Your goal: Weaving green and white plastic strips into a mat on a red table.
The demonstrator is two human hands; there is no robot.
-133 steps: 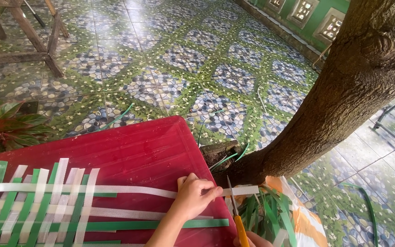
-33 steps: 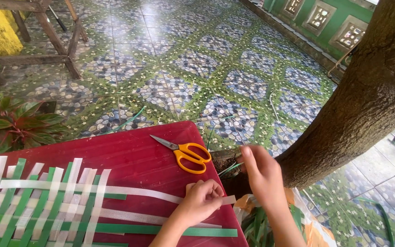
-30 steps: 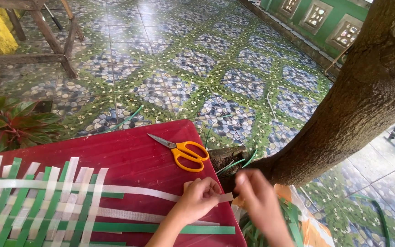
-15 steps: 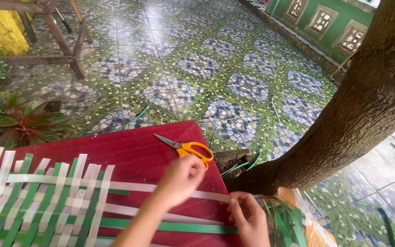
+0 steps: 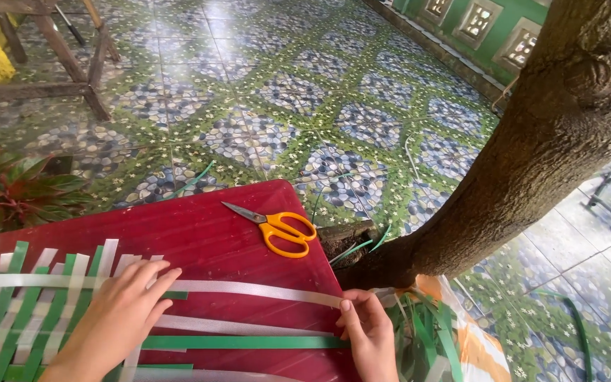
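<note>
A red table (image 5: 199, 237) carries a woven mat of green and white strips (image 5: 30, 304) at its left. My left hand (image 5: 118, 315) lies flat on the mat's right edge, fingers spread over the strips. My right hand (image 5: 369, 329) pinches the free end of a long white strip (image 5: 263, 290) at the table's right edge. That strip runs left under my left hand. Below it lie another white strip (image 5: 242, 327) and a green strip (image 5: 249, 342). Orange-handled scissors (image 5: 281, 228) rest shut on the table, beyond both hands.
A thick tree trunk (image 5: 525, 148) rises at the right, its base next to the table corner. Loose green strips sit in a bag (image 5: 433, 339) below my right hand. A red-leaved plant (image 5: 15, 194) and a wooden stand (image 5: 58, 56) are at the left on patterned tiles.
The scissors were put down on the table. My left hand slid left along the white strip to the mat's edge, and my right hand came down to take the strip's free end.
</note>
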